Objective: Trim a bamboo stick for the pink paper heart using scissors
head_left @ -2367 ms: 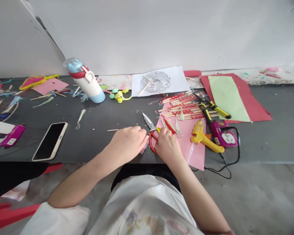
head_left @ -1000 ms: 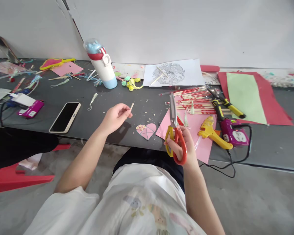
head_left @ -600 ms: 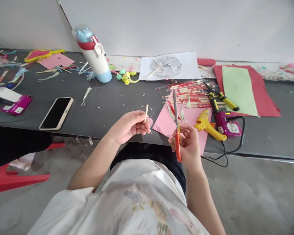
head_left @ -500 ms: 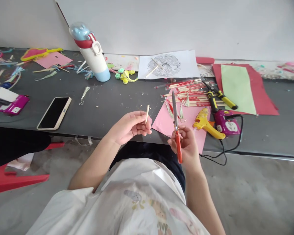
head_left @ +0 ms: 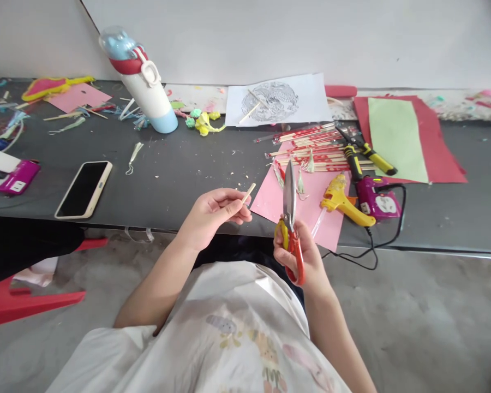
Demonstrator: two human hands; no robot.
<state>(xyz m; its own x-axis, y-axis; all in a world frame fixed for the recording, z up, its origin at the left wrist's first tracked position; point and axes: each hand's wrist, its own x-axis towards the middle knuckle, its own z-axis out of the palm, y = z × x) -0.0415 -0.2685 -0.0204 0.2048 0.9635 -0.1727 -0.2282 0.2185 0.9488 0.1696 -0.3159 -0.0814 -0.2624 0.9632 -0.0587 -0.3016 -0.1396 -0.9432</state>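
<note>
A long dark table [head_left: 188,180] strewn with craft supplies runs along a white wall, and every place here is told from it. A red sheet [head_left: 445,153] with a green sheet [head_left: 395,139] on top lies at its far right; a white sheet printed with a dragon design [head_left: 276,101] lies at the back near the middle. Left of the middle, toward the back, a white and blue water bottle [head_left: 141,82] stands tilted, its lid shut and its contents hidden. At the near edge lies pink paper [head_left: 311,210], with a yellow glue gun [head_left: 343,202] on its right part and a purple one [head_left: 376,202] just beyond; a bundle of red-patterned sticks [head_left: 315,150] lies behind it. A phone [head_left: 83,189] rests face up at the near left.

Over the near edge, the left hand [head_left: 210,215] pinches a short wooden stick [head_left: 248,192] between thumb and fingertips. The right hand [head_left: 305,256] is wrapped around the red and yellow handles of scissors [head_left: 289,218], blades together and pointing up.
</note>
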